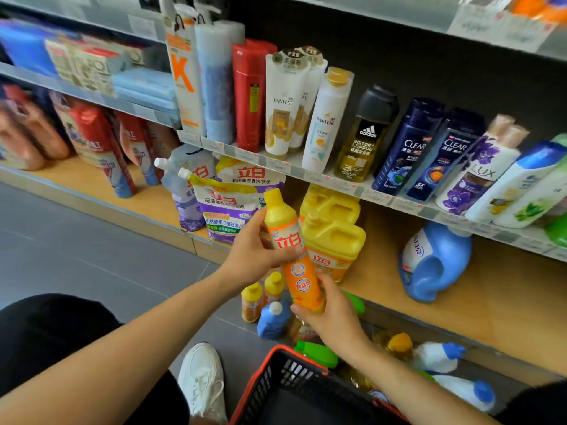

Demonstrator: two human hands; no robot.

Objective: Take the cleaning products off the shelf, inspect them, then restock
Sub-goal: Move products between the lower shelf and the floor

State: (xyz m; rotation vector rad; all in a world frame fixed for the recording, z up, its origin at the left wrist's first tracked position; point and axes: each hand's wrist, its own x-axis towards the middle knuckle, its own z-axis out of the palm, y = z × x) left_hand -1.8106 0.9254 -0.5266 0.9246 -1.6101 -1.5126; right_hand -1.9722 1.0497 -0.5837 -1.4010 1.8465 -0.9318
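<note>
Both forearms reach forward from the bottom edge. At left, the left hand [254,250] wraps the upper part of a yellow dish soap bottle [291,253]; the right hand [329,311] grips its base, in front of the bottom shelf [506,305]. Right of it lies a blue jug [435,262], probably detergent.
</note>
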